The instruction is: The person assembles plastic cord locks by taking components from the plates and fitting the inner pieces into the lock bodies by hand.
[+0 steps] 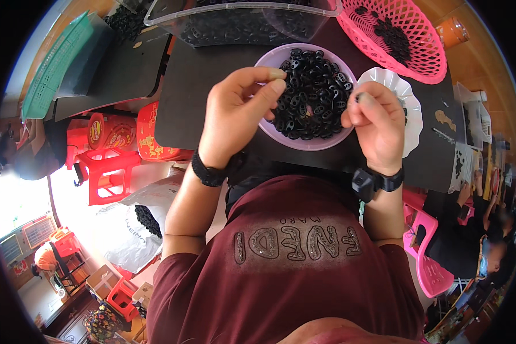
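Observation:
My left hand (238,112) hovers over the left rim of a lilac bowl (268,57), thumb and forefinger pinched together; whatever sits between them is too small to see. The bowl is heaped with small black ring-shaped parts (312,97). My right hand (375,123) is raised at the bowl's right side, fingers curled, pinching a small dark part (358,98) at the fingertips. Behind that hand lies a white scalloped plate (393,80). Both wrists wear black bands.
A black tabletop (212,74) holds a clear plastic tub (241,20) of black parts at the back and a pink mesh basket (407,40) at the back right. Red stools and a white bag stand at the left; a pink chair and another person sit at the right.

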Available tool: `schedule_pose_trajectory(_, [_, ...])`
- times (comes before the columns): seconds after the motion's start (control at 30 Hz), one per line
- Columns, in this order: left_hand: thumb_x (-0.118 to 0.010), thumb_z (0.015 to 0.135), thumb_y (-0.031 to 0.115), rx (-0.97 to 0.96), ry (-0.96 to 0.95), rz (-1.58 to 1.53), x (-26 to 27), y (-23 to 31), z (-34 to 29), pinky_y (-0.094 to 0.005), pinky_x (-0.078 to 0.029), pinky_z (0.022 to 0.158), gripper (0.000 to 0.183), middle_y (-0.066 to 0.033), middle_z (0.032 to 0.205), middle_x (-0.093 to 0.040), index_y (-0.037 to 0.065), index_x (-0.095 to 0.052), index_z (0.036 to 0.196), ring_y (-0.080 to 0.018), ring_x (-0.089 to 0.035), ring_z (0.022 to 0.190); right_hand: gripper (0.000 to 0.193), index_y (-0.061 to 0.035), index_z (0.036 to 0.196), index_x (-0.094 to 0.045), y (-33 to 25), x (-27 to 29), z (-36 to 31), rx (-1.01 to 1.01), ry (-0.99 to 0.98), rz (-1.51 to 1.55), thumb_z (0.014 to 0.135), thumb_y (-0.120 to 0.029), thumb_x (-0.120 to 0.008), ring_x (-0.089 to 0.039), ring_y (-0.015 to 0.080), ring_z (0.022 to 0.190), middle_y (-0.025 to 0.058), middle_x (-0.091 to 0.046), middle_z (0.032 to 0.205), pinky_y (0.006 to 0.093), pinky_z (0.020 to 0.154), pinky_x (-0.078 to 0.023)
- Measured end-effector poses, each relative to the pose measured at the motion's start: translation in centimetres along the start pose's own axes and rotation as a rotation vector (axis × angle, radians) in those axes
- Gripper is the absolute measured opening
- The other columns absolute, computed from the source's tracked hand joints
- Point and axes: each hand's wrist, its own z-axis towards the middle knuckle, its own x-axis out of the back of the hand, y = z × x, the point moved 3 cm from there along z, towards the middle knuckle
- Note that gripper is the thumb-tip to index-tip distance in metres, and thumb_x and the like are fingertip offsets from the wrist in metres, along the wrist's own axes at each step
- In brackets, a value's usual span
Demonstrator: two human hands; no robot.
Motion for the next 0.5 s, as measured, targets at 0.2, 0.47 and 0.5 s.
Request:
schedule_pose_trajectory(0.2, [-0.071,0.084,0.016,-0.128,-0.110,0.391,0.7,1.2,1.1,-0.0276,-0.052,0.067,0.024,-0.0074,0.090,-0.068,0.000,-0.068,0.102,-0.0140,-0.064,0.075,0.012,-0.0057,0.094,-0.058,-2.3,-0.6,-1.0,0.102,-0.338,0.337,0.091,-0.017,-0.061,-0.049,0.0128,0.072,0.0001,-0.053,0.078,0.0387,0.078,-0.052])
schedule_pose_trajectory(0.47, [-0.072,0.082,0.020,-0.570,-0.487,0.987,-1.9,2.1,4.6,-0.0375,-0.046,0.097,0.042,-0.0173,0.127,-0.057,0.006,-0.062,0.119,-0.0349,-0.056,0.115,0.021,0.0009,0.075,-0.066,-9.0,-7.8,-3.5,0.177,-1.016,0.819,0.091,-0.002,-0.053,-0.046,0.0175,0.047,0.0068,-0.059,0.066,0.0708,0.094,-0.038])
schedule_pose_trajectory(0.5, [-0.072,0.082,0.020,-0.563,-0.497,0.979,-2.3,1.8,4.8,-0.0375,-0.046,0.097,0.042,-0.0173,0.127,-0.057,0.006,-0.062,0.119,-0.0349,-0.056,0.115,0.022,0.0036,0.074,-0.064,-9.4,-8.9,-5.0,0.180,-0.827,0.915,0.091,0.001,-0.050,-0.048,0.0187,0.048,0.0096,-0.058,0.066,0.0719,0.089,-0.041])
